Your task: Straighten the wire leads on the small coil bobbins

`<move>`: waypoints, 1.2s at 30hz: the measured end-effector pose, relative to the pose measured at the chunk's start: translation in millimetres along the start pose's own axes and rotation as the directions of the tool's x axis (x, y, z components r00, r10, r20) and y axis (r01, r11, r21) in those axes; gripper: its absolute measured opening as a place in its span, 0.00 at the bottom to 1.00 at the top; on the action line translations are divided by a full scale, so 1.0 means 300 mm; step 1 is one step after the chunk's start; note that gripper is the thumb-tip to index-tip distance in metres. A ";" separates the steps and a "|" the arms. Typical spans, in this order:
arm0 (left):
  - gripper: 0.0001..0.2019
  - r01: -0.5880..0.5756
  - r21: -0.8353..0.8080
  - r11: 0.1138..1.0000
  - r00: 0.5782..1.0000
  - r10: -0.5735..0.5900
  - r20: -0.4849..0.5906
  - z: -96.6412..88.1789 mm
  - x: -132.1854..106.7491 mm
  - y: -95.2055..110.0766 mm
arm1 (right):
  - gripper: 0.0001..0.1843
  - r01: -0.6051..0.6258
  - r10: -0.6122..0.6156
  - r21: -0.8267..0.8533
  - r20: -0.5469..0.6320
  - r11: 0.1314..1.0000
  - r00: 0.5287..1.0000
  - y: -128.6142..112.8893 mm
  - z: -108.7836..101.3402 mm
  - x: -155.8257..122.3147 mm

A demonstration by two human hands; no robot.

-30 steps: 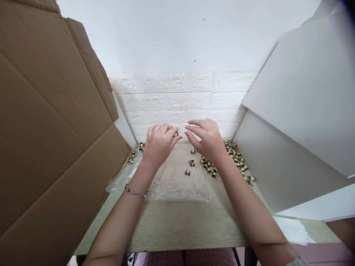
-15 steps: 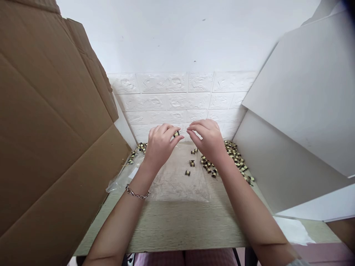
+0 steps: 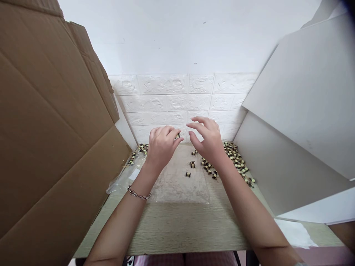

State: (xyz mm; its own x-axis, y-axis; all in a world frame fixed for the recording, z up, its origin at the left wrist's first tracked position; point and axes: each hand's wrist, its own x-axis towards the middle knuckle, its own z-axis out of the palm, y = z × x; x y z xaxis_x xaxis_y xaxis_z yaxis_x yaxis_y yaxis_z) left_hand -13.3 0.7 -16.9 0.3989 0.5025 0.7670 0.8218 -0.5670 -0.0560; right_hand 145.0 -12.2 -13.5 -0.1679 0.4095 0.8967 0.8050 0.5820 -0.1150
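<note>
on my feed i'm seeing the left hand (image 3: 163, 147) pinching a small coil (image 3: 178, 136) between thumb and forefinger. the right hand (image 3: 208, 139) is hovering beside it, fingers parted.

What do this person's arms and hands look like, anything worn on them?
The left hand and right hand are gloveless. A silver-coloured chain-link bracelet circles the left wrist. Both forearms are uncovered; greyish cloth edges the right arm.
</note>
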 end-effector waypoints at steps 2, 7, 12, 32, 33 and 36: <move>0.10 -0.009 0.010 1.000 1.000 0.009 0.024 0.001 0.000 0.003 | 0.13 -0.003 0.004 -0.017 0.045 1.000 0.999 0.001 0.005 -0.001; 0.09 -0.031 0.029 0.999 0.999 0.030 0.040 0.007 -0.002 0.012 | 0.13 -0.013 0.020 -0.063 0.100 0.998 0.995 0.004 0.019 -0.006; 0.09 -0.036 0.039 0.999 0.998 0.034 0.057 0.012 -0.006 0.014 | 0.10 -0.006 0.011 -0.052 0.095 0.999 0.995 0.002 0.019 -0.008; 0.12 0.089 -0.027 0.996 0.992 -0.086 0.090 0.054 -0.006 -0.017 | 0.09 0.080 -0.065 -0.073 0.192 0.994 0.979 -0.006 0.028 -0.012; 0.13 0.096 -0.025 0.995 0.992 -0.093 0.086 0.054 -0.006 -0.018 | 0.09 0.072 -0.059 -0.058 0.195 0.996 0.979 -0.002 0.031 -0.013; 0.14 0.107 -0.015 0.994 0.992 -0.106 0.071 0.049 -0.006 -0.021 | 0.10 0.026 -0.036 0.042 0.252 0.999 0.967 0.013 0.037 -0.014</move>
State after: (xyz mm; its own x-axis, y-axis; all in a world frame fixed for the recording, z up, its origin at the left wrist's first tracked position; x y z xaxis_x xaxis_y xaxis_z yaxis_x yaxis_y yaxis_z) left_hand -13.2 12.9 -27.2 0.3377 0.6049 0.7212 0.8537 -0.5195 0.0360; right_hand 142.4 -3.7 -22.4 -0.3345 0.5524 0.7635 0.7756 0.6215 -0.1099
